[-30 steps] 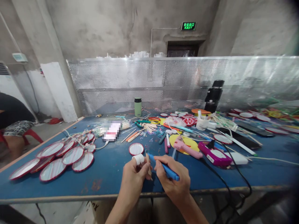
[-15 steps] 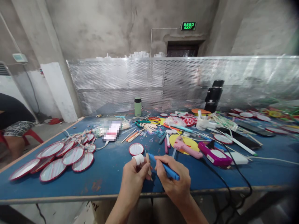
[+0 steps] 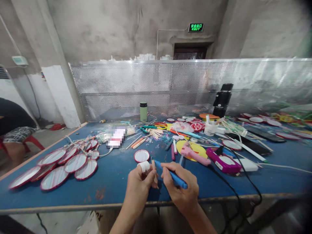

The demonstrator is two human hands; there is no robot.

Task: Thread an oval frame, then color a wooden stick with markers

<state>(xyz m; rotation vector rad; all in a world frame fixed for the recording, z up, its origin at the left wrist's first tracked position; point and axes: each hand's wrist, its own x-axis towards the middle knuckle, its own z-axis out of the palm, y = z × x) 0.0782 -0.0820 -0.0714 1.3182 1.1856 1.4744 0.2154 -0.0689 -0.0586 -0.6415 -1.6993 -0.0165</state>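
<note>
Pale wood is showing at the lower centre of the frame, where a flat stick (image 3: 155, 174) is leaning slightly inside the left hand (image 3: 138, 185), whose thumb and fingers are pinching it. White tape (image 3: 144, 166) is wrapping one finger of that hand. Just beside it, the right hand (image 3: 187, 196) is gripping a blue pen (image 3: 180, 182), its fingers closing around the barrel; the tip is pointing at the stick, though whether it is touching cannot be told. Behind the left hand, a round mirror-like disc (image 3: 141, 156) with a red rim is lying on the blue counter (image 3: 114, 188). Right of centre, a pink glue gun (image 3: 195, 156) is resting on a yellow disc (image 3: 201, 149), near a purple box (image 3: 223, 163). More red-rimmed discs (image 3: 54, 178) are overlapping at the lower left. Farther back, a green bottle (image 3: 143, 113) is standing near the centre, and a black flask (image 3: 222, 101) is standing at the right. Perforated metal (image 3: 131, 84) is spanning the middle of the frame, while a person (image 3: 14, 115) is sitting at the left edge.
</note>
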